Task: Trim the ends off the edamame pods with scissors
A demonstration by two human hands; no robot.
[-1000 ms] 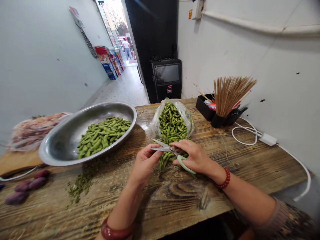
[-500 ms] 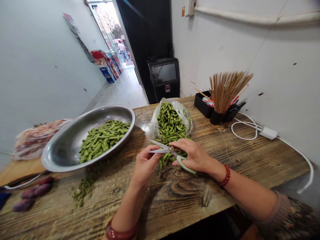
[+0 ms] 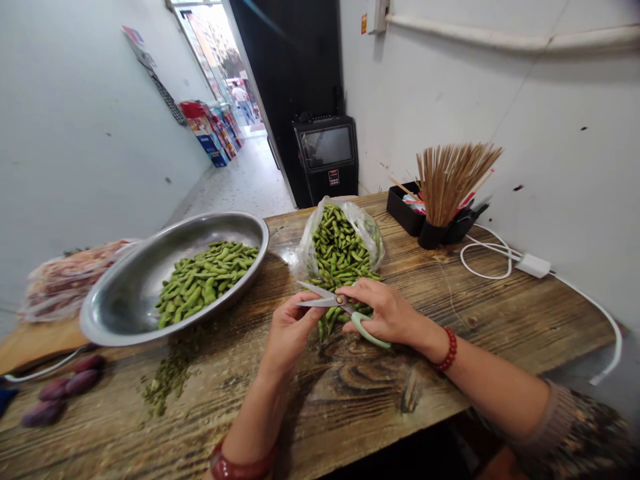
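My right hand (image 3: 383,310) grips a pair of scissors (image 3: 368,328) by its pale green handles, the blades spread and pointing left. Close to the blade tips, the thumb and fingers of my left hand (image 3: 290,333) are pinched together; whatever they hold is hidden. Just beyond both hands, green soybean pods (image 3: 343,243) spill from a clear plastic bag (image 3: 373,233) onto the wooden table. A wide metal basin (image 3: 127,283) on the left tilts towards me, with many more pods (image 3: 207,280) heaped inside.
Trimmed green bits (image 3: 167,383) lie below the basin, beside several purple oval fruits or vegetables (image 3: 83,381). A bagged pinkish mass (image 3: 70,277) is at far left. On the right stand skewers (image 3: 447,187) in a black holder (image 3: 431,235) and a white cable with an adapter (image 3: 533,265).
The view has shifted very slightly. Both hands and the spread scissors keep nearly the same pose.
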